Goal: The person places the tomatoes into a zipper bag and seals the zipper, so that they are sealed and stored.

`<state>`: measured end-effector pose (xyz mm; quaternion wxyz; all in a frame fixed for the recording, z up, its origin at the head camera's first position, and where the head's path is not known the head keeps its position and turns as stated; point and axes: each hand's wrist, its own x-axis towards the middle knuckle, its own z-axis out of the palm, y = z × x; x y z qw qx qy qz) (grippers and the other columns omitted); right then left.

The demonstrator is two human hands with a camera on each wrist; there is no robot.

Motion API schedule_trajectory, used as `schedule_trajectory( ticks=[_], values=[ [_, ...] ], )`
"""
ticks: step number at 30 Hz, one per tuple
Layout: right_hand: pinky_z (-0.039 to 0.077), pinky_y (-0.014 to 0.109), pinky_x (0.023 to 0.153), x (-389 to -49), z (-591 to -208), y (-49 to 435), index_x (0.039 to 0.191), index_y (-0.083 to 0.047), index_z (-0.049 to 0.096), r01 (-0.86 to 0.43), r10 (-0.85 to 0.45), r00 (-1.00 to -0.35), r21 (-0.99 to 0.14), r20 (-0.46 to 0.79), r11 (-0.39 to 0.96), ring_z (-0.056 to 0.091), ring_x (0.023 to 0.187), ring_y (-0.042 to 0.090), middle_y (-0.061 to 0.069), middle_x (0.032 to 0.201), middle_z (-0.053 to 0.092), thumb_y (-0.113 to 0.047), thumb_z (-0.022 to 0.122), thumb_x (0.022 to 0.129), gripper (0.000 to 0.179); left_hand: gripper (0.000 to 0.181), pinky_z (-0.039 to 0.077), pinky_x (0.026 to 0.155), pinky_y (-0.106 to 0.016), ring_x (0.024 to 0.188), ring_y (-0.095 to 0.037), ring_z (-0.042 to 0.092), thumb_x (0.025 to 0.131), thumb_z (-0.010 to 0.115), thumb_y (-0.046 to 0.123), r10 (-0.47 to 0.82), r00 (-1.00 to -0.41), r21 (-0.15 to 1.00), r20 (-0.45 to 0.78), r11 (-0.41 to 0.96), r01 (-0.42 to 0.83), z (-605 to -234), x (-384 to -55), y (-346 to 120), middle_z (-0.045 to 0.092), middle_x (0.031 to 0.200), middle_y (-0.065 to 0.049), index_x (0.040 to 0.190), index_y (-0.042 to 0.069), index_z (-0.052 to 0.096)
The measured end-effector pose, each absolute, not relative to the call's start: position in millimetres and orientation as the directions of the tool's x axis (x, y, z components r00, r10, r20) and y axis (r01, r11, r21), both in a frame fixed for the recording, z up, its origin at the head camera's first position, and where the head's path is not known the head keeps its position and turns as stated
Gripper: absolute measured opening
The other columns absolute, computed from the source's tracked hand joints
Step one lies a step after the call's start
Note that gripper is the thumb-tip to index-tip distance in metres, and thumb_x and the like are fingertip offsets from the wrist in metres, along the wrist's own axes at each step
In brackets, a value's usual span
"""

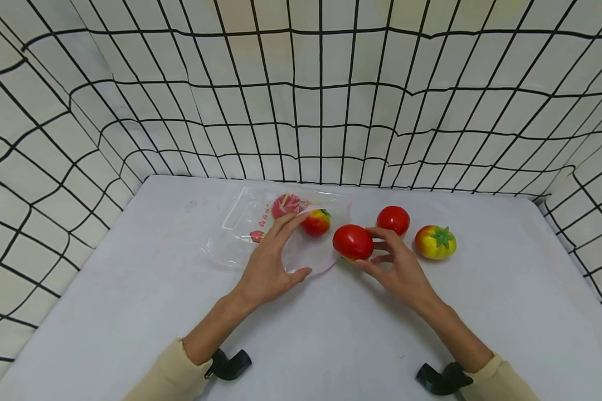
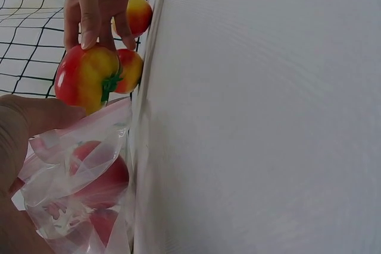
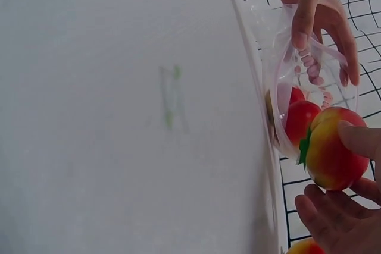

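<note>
A clear plastic bag (image 1: 231, 245) with red print and a pink rim lies with its mouth facing right. My left hand (image 1: 266, 262) grips it at the mouth, thumb and fingers spread along the rim. Inside are a tomato (image 1: 316, 224) with a green top and another red one (image 3: 302, 120). My right hand (image 1: 398, 267) holds a red-yellow tomato (image 1: 353, 242) at the bag's mouth, thumb on one side and fingers on the other. In the right wrist view this tomato's green top (image 3: 304, 150) faces the opening.
Right of the bag stand a red tomato (image 1: 393, 220) and a yellow-red tomato (image 1: 435, 242) with a green star-shaped top. They sit on a white table (image 1: 130, 289). Black netting (image 1: 321, 106) over white walls rises at the back and both sides.
</note>
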<state>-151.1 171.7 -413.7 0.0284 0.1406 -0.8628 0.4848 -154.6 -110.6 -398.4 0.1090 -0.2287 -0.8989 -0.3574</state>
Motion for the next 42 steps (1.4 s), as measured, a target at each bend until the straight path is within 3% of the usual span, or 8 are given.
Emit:
schedule_trajectory(
  ticks=[13,33,42],
  values=[
    [0.064,0.045,0.091,-155,-413,162,0.149,-0.014,0.051,-0.264,-0.183,-0.963,-0.817,0.196,0.512,0.063,0.125,0.029,0.01,0.138,0.058,-0.013,0.087,0.083,0.075,0.102,0.057,0.107,-0.047,0.149,-0.023,0.043,0.073,0.094,0.018,0.336,-0.87,0.585,0.361,0.645,0.492,-400,-155,-109,0.044,0.16,-0.003,0.16,0.023,0.041],
    [0.062,0.049,0.096,-162,-411,145,0.147,-0.007,0.049,-0.221,-0.114,-0.975,-0.84,0.19,0.495,0.063,0.126,0.032,0.013,0.146,0.057,-0.015,0.084,0.087,0.07,0.102,0.056,0.108,-0.047,0.149,-0.023,0.044,0.072,0.095,0.016,0.346,-0.856,0.586,0.385,0.625,0.516,-402,-156,-107,0.045,0.159,-0.003,0.159,0.021,0.042],
    [0.063,0.047,0.093,-166,-411,137,0.147,-0.009,0.053,-0.218,-0.087,-0.975,-0.822,0.203,0.526,0.065,0.12,0.03,0.013,0.137,0.057,-0.016,0.086,0.086,0.07,0.102,0.057,0.107,-0.046,0.148,-0.02,0.044,0.072,0.094,0.015,0.353,-0.841,0.576,0.409,0.615,0.538,-402,-156,-108,0.045,0.159,-0.002,0.159,0.025,0.042]
  ],
)
